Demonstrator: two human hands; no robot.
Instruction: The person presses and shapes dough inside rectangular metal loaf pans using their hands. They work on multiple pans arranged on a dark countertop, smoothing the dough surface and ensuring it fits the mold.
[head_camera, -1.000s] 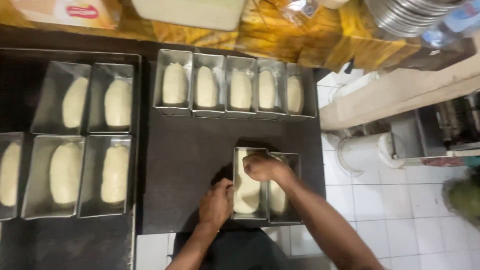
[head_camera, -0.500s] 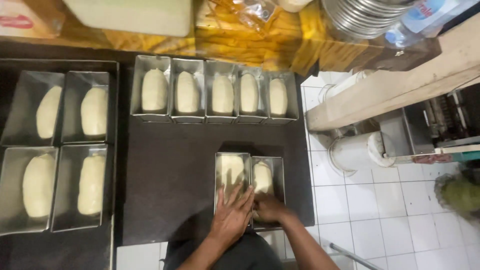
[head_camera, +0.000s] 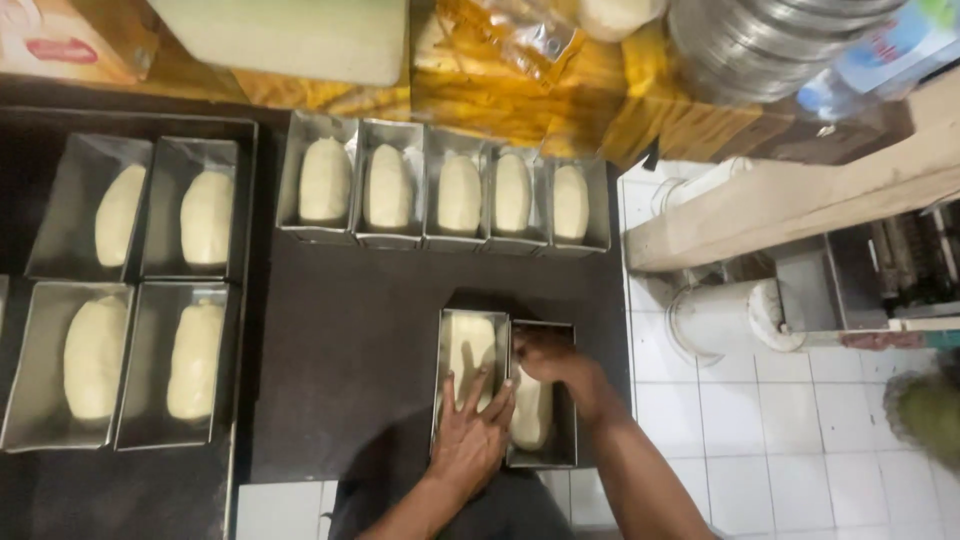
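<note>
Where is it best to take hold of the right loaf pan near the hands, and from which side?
Probably by the long metal walls of the right loaf pan, from above, near its bare end. The dough fills the middle and the neighbouring pan touches its left wall, so the outer right rim is freest.

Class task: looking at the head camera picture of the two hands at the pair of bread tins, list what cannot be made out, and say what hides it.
- Near end of the left tin: head view, covered by the left hand.
- Dough in the right tin: head view, top part hidden by the right hand.
- Right hand's grip: fingers curl into the tin, so contact is unclear.
- Far-left tin: cut off by the frame edge.
- Green thing at right: blurred.
</note>
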